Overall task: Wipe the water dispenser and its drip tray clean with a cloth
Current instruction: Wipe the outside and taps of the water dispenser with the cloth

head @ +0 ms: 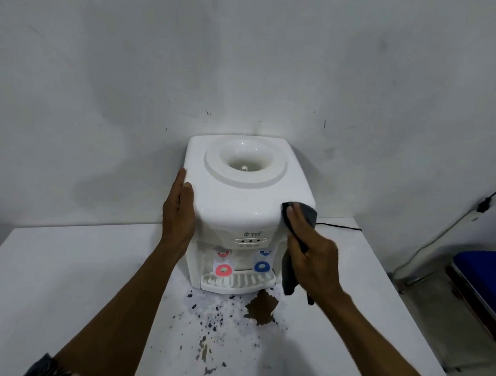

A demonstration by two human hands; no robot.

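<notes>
1. Two sets of fingers touch the dispenser point(235, 198). The left fingers point(181, 185) are straight and lie flat on its left side.
2. The right fingers point(295, 218) are curled round a dark grey cloth point(308, 213). They press it on the front right corner of the top.
3. The left hand point(179, 210) holds nothing and just rests on the side.
4. The right hand point(314, 247) grips the cloth. One end of the cloth hangs down below the hand.
5. The white dispenser stands upright at the back of a white table point(67, 265), close to the wall point(246, 60). Its top has a round bowl.
6. The tray point(237, 282) sits at the bottom front of the dispenser. It is under a red tap point(223, 269) and a blue tap point(262, 266).
7. A brown stain point(261, 306) and many dark specks lie on the table, just in front of the tray.
8. A black cord point(339, 226) lies on the table behind the right hand.
9. A blue seat point(482, 272) stands off to the right of the table.
</notes>
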